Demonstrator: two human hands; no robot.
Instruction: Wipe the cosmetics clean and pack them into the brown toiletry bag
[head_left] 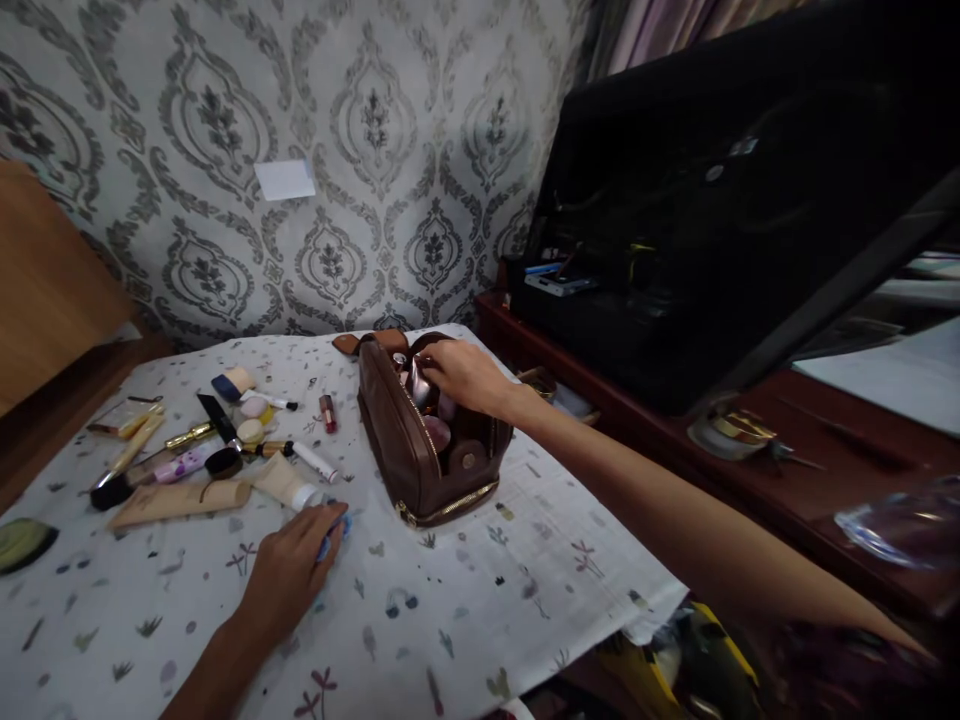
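Observation:
A brown leather makeup bag (394,445) stands unzipped on the cloth-covered table. My right hand (465,375) reaches over its far right side, fingers curled down into the opening. Against the fingertips is a shiny pinkish-silver item (421,382); the fingertips are partly hidden, so the grip is unclear. Other cosmetics, among them a round pink piece (437,432), lie inside. My left hand (296,555) rests on the cloth left of the bag, its fingers closed over a small blue thing (335,535) that is mostly covered. Just beyond it lies a beige tube with a white cap (281,482).
Spread at the left are makeup brushes (223,462), a large beige tube (180,502), a white pen-like tube (315,462) and a lip gloss (328,413). A green half-round item (26,545) sits far left. A large black panel (675,200) rises at right above a dark red desk (840,440).

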